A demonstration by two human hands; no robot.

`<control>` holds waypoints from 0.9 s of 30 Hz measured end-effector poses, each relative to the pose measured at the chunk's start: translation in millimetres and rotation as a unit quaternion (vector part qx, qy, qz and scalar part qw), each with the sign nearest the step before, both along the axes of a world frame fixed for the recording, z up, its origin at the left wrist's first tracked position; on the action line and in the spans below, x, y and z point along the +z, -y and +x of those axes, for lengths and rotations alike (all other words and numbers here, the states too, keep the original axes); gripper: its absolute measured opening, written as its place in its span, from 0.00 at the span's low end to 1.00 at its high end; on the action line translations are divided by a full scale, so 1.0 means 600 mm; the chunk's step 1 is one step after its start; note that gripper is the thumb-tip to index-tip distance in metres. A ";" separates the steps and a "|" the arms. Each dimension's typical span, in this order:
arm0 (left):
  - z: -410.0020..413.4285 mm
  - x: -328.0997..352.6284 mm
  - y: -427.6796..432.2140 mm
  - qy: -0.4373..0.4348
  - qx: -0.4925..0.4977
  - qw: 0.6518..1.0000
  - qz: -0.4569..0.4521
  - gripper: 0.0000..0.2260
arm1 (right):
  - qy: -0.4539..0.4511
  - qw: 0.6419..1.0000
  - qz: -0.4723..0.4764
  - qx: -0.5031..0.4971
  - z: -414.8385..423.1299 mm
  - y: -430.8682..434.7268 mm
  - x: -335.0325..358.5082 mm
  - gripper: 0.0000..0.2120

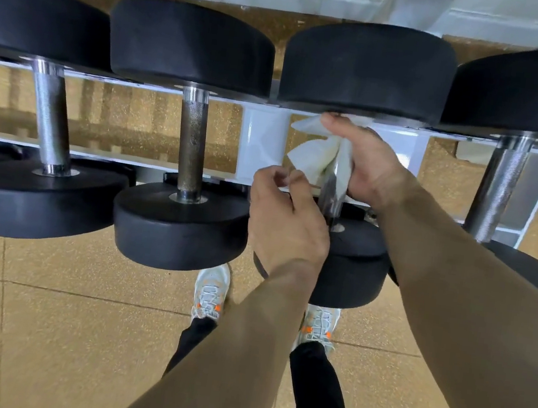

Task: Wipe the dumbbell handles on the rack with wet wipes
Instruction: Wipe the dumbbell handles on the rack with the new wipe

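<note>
- Clasping the white wet wipe (309,154) round the third dumbbell's handle (332,199) on the white rack (262,140), near 2 o'clock: right hand (366,162).
- Curling at the wipe's 7 o'clock corner: left hand (286,220); pinching or not, impossible telling.
- Possibly bunching or tearing: thin, limp, damp sheet dragging over cylindrical steel, missing patches.
- Flanking the bar: thick, matte black rubber discs (369,69).

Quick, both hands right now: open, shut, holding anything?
Left hand: fingers curled by the wet wipe; a pinch cannot be told.
Right hand: grips the wet wipe around the dumbbell handle.
</note>
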State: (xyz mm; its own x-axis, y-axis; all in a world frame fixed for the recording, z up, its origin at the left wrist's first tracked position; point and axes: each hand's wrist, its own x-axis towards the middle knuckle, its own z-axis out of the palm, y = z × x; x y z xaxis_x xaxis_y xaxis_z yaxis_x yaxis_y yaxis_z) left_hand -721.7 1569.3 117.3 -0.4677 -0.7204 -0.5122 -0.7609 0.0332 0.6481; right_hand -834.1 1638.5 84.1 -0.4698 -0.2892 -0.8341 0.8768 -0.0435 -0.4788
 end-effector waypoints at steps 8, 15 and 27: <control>-0.001 0.008 -0.002 -0.001 0.005 1.000 -0.003 0.16 | 0.011 0.975 0.203 0.088 0.072 0.011 0.006 0.12; -0.001 0.002 -0.005 -0.004 0.019 1.000 -0.003 0.18 | -0.030 0.969 0.243 -0.035 0.018 0.050 0.006 0.11; -0.002 0.003 -0.004 0.007 0.017 1.000 -0.003 0.14 | 0.081 0.994 -0.052 0.059 0.045 -0.018 -0.022 0.16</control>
